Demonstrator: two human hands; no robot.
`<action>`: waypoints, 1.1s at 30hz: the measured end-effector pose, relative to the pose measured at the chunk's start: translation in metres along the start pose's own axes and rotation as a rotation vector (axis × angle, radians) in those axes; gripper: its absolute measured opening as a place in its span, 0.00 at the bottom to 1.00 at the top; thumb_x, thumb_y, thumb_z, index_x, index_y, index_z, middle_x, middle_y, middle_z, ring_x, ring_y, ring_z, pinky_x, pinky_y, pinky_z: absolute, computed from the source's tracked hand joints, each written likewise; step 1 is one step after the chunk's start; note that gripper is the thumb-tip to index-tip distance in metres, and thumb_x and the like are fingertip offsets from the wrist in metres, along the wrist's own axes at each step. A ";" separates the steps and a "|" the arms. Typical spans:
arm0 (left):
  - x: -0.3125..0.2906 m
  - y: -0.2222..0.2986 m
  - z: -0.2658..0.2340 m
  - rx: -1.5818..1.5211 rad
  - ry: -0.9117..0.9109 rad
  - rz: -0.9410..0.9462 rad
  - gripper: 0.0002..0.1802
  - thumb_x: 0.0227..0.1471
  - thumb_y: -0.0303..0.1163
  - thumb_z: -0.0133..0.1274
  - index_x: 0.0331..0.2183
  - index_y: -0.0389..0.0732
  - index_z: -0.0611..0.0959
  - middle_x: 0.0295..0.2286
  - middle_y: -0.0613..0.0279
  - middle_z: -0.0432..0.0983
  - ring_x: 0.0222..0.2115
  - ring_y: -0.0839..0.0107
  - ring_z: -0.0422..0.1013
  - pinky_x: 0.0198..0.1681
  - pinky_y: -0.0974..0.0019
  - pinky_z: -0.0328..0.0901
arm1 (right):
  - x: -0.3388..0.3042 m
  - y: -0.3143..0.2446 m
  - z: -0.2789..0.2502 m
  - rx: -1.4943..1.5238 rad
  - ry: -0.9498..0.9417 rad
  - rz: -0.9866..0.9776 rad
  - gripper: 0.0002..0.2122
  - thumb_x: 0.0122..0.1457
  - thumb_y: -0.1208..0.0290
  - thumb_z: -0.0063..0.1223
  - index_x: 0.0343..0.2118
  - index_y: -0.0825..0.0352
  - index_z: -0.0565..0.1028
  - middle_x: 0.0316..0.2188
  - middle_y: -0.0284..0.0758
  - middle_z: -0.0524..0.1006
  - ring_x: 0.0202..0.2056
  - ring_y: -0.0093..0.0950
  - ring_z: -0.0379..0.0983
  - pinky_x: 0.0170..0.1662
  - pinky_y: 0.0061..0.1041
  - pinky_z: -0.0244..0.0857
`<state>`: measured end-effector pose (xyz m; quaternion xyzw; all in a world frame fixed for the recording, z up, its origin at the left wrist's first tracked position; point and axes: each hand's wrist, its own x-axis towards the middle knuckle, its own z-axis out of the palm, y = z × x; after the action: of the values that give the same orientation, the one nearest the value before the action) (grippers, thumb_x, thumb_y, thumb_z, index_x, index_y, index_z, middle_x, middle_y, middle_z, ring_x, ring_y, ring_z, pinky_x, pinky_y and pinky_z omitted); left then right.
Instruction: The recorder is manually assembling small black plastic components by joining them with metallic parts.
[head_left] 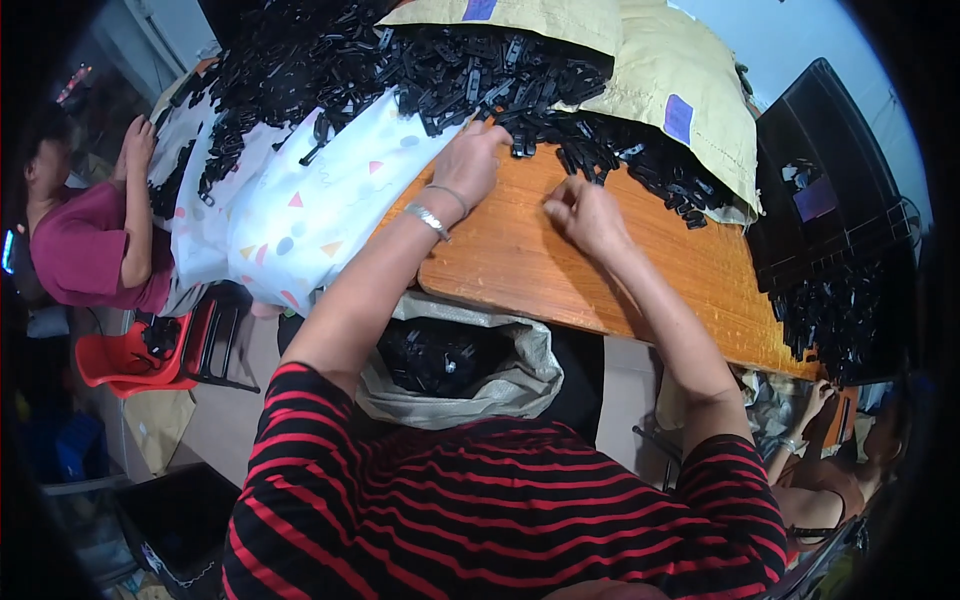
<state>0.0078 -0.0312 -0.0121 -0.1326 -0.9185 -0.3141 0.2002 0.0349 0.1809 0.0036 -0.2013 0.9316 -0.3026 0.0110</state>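
A worker in a red-and-black striped shirt [500, 500] sits at a wooden table [500, 250], a pale woven sack [545, 365] standing open below its near edge with dark items inside. Both bare forearms reach over the tabletop, a silver bracelet [428, 217] on the left wrist. The right hand [592, 215], fingers curled, is just beside the near edge of a heap of small black plastic pieces [470, 80]; whether it grips one cannot be told. The left hand [468, 168], a little farther in, bends its fingers at the heap's edge, the fingertips too unclear to tell whether they close on a piece. The heap lies across the far side of the table and onto a white patterned cloth [280, 220] at left. There a person in a purple-red top [90, 245] sits with raised hands, near a red chair [130, 365]. At right, another person's arm [785, 455] shows below the table's edge. Beyond the hands, two tan paper sacks [690, 100] lie at the back of the table, black pieces gathered at their mouths.
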 end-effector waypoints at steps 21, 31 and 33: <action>0.011 -0.005 0.020 -0.041 0.041 0.157 0.13 0.39 0.23 0.60 0.29 0.39 0.74 0.27 0.58 0.72 0.32 0.58 0.70 0.34 0.60 0.65 | 0.058 0.031 0.014 -0.355 0.305 -0.059 0.10 0.50 0.71 0.57 0.34 0.67 0.70 0.34 0.46 0.72 0.31 0.47 0.73 0.33 0.42 0.68; 0.011 0.010 0.029 -0.237 -0.009 -0.085 0.18 0.36 0.25 0.64 0.33 0.40 0.75 0.26 0.62 0.71 0.27 0.69 0.70 0.32 0.68 0.66 | 0.028 0.031 0.009 -0.105 0.324 -0.029 0.10 0.49 0.73 0.57 0.34 0.68 0.70 0.28 0.45 0.75 0.31 0.44 0.73 0.35 0.37 0.66; 0.015 0.006 0.029 -0.620 -0.219 -0.238 0.19 0.37 0.26 0.65 0.34 0.39 0.75 0.26 0.67 0.71 0.27 0.79 0.68 0.32 0.73 0.65 | 0.018 0.025 0.004 -0.051 0.324 0.038 0.11 0.50 0.73 0.57 0.36 0.68 0.70 0.28 0.45 0.75 0.31 0.43 0.74 0.35 0.37 0.67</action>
<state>-0.0114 -0.0070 -0.0233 -0.1121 -0.8046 -0.5830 0.0130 0.0099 0.1905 -0.0126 -0.1322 0.9321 -0.3071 -0.1390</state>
